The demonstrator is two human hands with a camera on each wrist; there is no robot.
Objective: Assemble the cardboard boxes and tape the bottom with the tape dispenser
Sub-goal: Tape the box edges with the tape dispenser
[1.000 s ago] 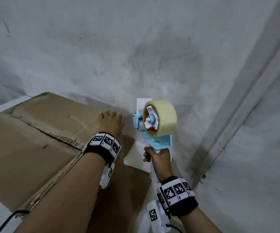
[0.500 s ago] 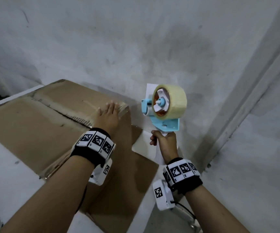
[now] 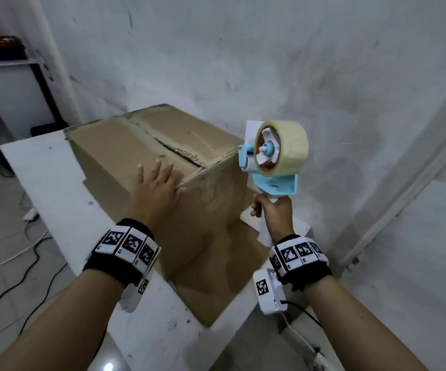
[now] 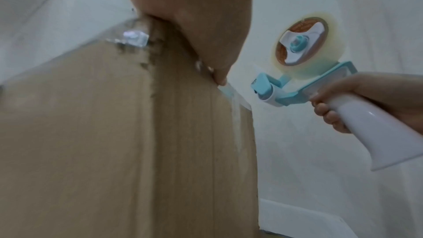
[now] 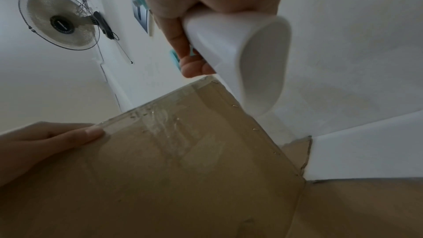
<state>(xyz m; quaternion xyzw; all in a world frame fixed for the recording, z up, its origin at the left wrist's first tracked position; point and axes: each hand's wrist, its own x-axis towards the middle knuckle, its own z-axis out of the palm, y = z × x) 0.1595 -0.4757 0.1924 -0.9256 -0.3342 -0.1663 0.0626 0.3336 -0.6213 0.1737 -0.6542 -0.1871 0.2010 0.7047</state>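
A brown cardboard box stands on a white table, its closed flaps facing up with a rough seam down the middle. My left hand lies flat on the near top edge with fingers spread, thumb over the side. Shiny clear tape runs down the box's side. To the right of the box, my right hand grips the white handle of a blue tape dispenser, held upright in the air. Its clear tape roll is clear of the box.
A grey wall rises close behind the box and a corner post runs down the right. A flat cardboard piece lies on the table by the box. Cables trail on the floor to the left. A wall fan hangs overhead.
The box now stands further left and further from me, and the view has pulled back. My left hand stays on its top edge. The dispenser stays raised in my right hand.
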